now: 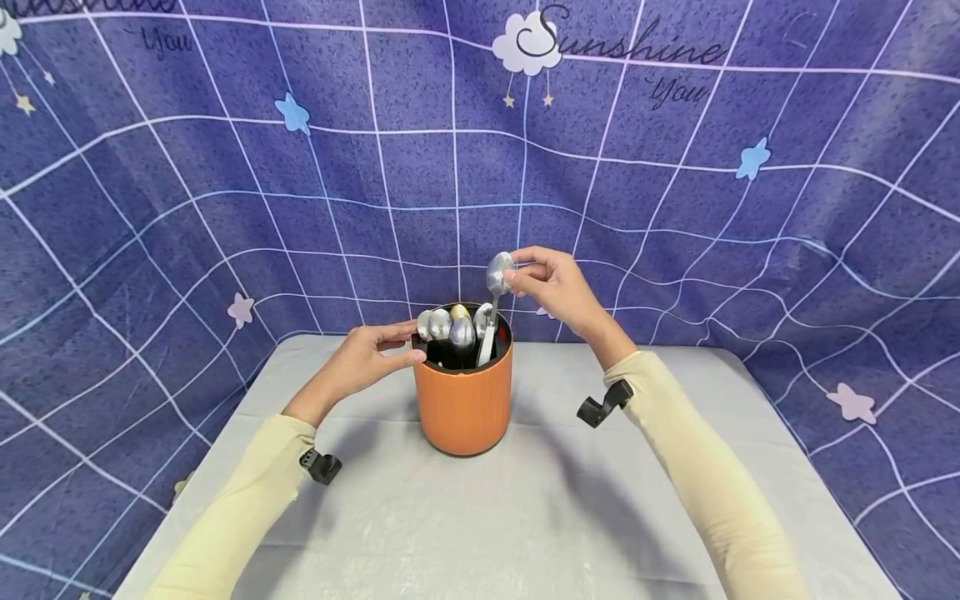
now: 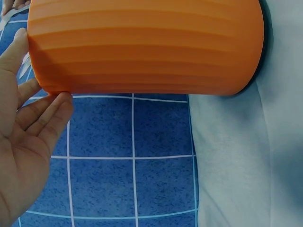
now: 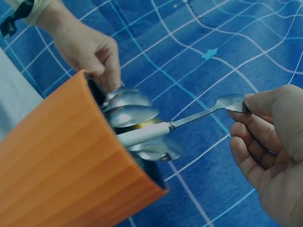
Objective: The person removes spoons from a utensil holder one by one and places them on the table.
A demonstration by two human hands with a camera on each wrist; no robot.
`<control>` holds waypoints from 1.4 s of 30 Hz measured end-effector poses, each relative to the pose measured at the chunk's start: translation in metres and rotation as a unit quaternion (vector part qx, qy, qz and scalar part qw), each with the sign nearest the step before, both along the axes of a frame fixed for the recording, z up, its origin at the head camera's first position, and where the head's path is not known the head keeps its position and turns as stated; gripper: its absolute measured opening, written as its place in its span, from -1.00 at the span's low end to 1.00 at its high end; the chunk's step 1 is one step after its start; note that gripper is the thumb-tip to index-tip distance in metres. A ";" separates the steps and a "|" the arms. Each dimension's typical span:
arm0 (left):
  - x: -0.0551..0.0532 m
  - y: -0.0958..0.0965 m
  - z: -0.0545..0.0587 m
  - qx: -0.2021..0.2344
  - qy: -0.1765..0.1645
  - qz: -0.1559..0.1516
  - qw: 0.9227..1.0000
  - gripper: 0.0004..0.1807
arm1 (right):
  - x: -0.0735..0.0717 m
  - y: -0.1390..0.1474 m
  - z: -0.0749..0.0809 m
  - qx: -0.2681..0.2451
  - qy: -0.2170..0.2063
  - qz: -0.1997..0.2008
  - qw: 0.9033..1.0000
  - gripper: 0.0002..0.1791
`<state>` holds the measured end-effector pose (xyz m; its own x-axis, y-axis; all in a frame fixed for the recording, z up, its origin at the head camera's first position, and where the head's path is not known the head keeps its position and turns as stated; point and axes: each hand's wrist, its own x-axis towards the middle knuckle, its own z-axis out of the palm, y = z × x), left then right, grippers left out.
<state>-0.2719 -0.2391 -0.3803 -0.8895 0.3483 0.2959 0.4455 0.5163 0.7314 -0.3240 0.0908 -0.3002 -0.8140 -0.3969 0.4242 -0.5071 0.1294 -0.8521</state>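
From the head view, an orange pot (image 1: 462, 412) stands upright on the gray desk (image 1: 450, 525). The right hand (image 1: 551, 287) is up above the pot's right side. Its grip is pinched on the round end of the white-handled spoon (image 1: 500, 272). This spoon leans a little, round end up, with the low part of its white handle inside the pot. The left hand (image 1: 371, 358) is at the pot's left side. Its grip is apart, with the thumb away from the other fingers, and it touches the pot by the rim. More spoons (image 1: 462, 335) stand in the pot with their round ends up, and one looks gold. Each arm has a cream sleeve (image 1: 697, 467) and a black clip (image 1: 604, 403) near the wrist. Behind the desk hangs a purple cloth (image 1: 420, 167) with lines, stars and clouds.

From the left wrist view, the left hand's fingertips rest on the pot's side near the rim. The pot has soft ridges.

From the right wrist view, the thumb and first finger squeeze the spoon's round end. Its thin metal neck joins the white handle, which goes in among the other spoons. The left hand is across the rim.
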 end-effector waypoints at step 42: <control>0.004 0.002 0.003 -0.003 -0.022 0.016 1.000 -0.35 | 0.001 0.077 -0.015 -0.061 -0.059 -0.051 0.995 -0.63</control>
